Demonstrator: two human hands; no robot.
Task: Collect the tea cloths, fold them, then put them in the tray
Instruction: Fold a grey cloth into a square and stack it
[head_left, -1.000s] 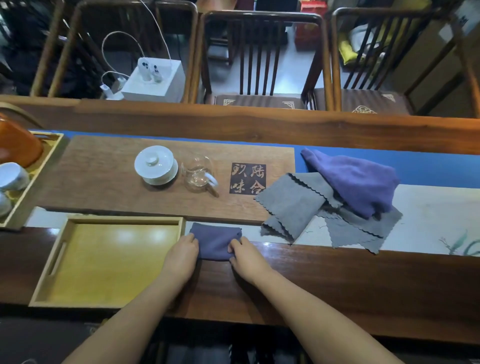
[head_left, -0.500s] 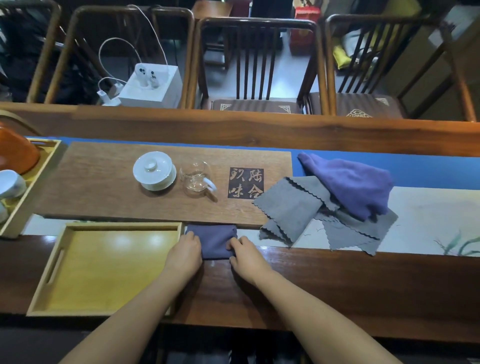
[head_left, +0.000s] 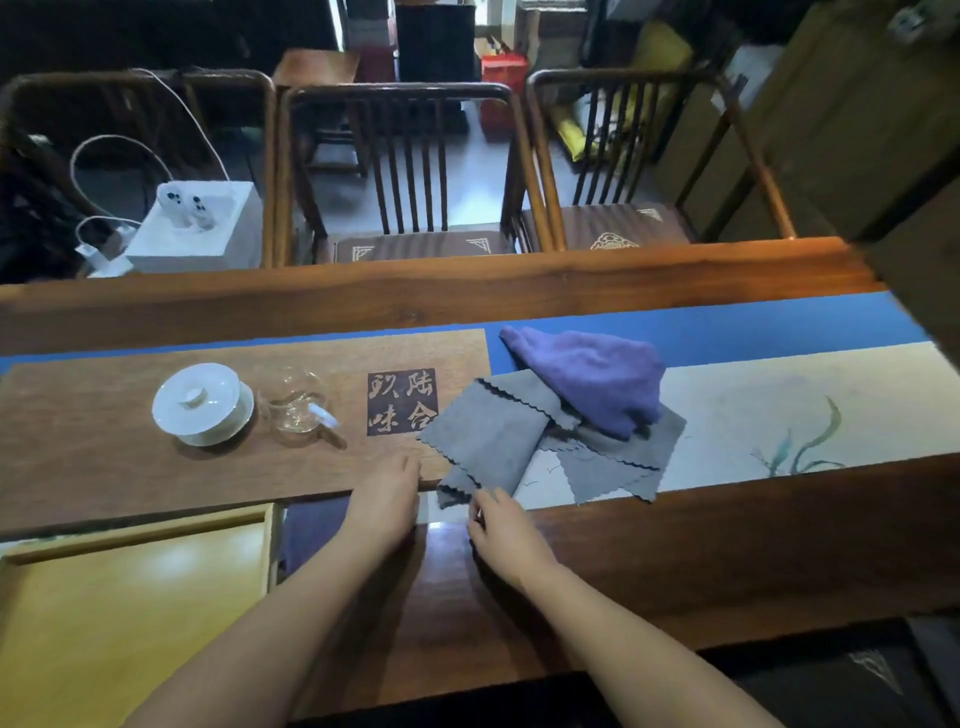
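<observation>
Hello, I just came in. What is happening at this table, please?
A person is tidying tea cloths. A folded dark cloth lies on the table beside the yellow tray, not in it. The right hand touches the near corner of a grey cloth; the left hand reaches beside it. A purple cloth lies crumpled on the grey ones.

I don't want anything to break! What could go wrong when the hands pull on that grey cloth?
The purple cloth lies on top of the grey cloths, so a tug by the right hand could drag it along or off the pile. The glass pitcher and lidded white cup stand near the left hand; a careless sweep might knock them.
</observation>
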